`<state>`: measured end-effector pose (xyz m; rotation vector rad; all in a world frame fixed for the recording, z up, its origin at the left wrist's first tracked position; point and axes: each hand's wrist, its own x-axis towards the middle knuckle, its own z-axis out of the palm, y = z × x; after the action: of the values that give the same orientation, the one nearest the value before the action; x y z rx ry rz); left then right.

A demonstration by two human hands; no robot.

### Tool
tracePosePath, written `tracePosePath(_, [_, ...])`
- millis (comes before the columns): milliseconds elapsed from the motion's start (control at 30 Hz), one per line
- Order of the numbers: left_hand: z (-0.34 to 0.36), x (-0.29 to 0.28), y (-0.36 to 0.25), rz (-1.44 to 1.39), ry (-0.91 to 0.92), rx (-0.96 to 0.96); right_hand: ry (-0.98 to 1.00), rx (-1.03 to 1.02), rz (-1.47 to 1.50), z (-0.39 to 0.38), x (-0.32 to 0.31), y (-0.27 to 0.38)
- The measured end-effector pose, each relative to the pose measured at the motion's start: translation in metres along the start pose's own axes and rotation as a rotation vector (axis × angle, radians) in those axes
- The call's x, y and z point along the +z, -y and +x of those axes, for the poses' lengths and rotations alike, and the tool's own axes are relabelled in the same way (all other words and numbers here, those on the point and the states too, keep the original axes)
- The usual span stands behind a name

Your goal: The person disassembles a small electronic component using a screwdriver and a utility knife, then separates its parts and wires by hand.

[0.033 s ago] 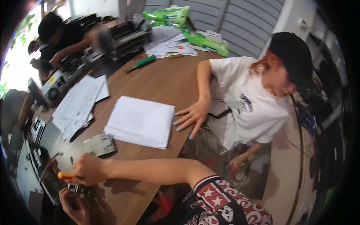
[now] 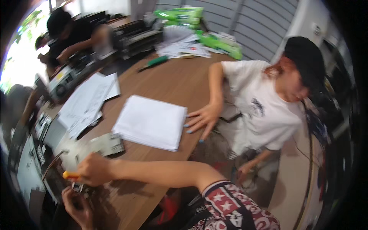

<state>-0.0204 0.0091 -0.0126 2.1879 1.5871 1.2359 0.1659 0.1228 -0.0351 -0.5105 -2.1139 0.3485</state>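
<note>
My right hand [image 2: 92, 170] is closed on a yellow-orange tool handle [image 2: 70, 176] at the lower left. Just below it, my left hand [image 2: 76, 207] curls with its fingertips at a small metal part [image 2: 78, 188]. Behind them lie a pale metal plate [image 2: 106, 145] and a thin cable [image 2: 55, 161], beside dark equipment [image 2: 28, 168] along the left. A stack of white paper [image 2: 148, 122] sits on the wooden table [image 2: 176, 84], right of more loose sheets [image 2: 83, 103].
A co-worker in white [image 2: 260, 99] sits at right, one hand [image 2: 205, 120] spread near the paper. Another person [image 2: 69, 34] works at back left among machines [image 2: 138, 38]. A green-handled tool [image 2: 153, 62], papers and green packages [image 2: 178, 15] lie toward the back.
The view has shifted slightly, so most of the scene appears a little farther right. My hands show almost no change relative to the table.
</note>
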Motion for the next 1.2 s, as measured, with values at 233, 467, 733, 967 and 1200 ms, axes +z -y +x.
tracePosePath(233, [0.007, -0.002, -0.004, 0.147, -0.031, 0.046, -0.084, -0.027, 0.079, 0.003, -0.026, -0.002])
tracePosePath(467, [0.009, -0.011, -0.015, 0.036, -0.007, 0.024, 0.003, 0.005, 0.091, 0.008, -0.034, 0.007])
tracePosePath(733, [0.007, -0.011, -0.01, 0.036, -0.013, 0.005, 0.004, -0.011, 0.066, 0.01, -0.029, 0.015])
tracePosePath(967, [0.006, -0.011, -0.007, 0.031, -0.004, 0.003, -0.081, 0.007, 0.135, 0.014, -0.032, 0.012])
tracePosePath(1200, [0.0, 0.0, -0.013, -0.229, -0.087, -0.145, -0.061, 0.029, 0.08, 0.014, -0.038, 0.008])
